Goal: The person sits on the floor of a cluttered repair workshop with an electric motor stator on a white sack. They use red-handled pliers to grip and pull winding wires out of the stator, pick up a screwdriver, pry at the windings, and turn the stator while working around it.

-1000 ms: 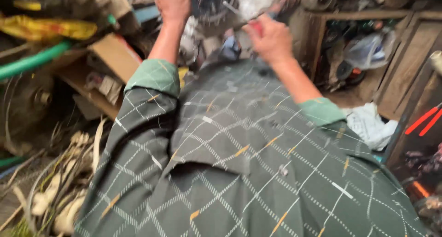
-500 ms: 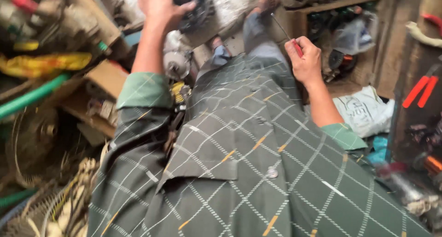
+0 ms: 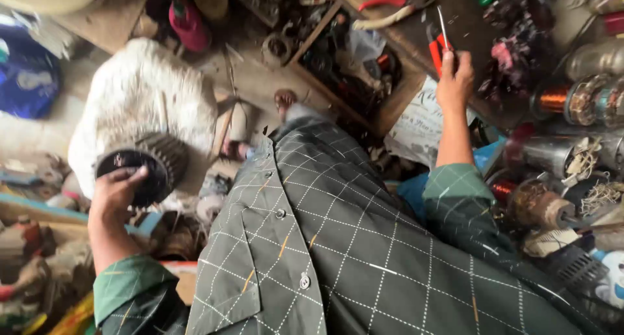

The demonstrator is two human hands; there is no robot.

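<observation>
The left hand (image 3: pixel 116 195) is closed around a round, dark metal part (image 3: pixel 144 168) with ridges all along its side and a flat black end, held out low on the left, in front of a white fluffy heap (image 3: pixel 140 97). The right hand (image 3: pixel 454 81) is up on the right, wrapped around red pliers (image 3: pixel 439 47) over a brown bench (image 3: pixel 458 13). A white printed paper (image 3: pixel 419 123) lies just under that hand. A pink bottle (image 3: pixel 188 24) stands near the top
</observation>
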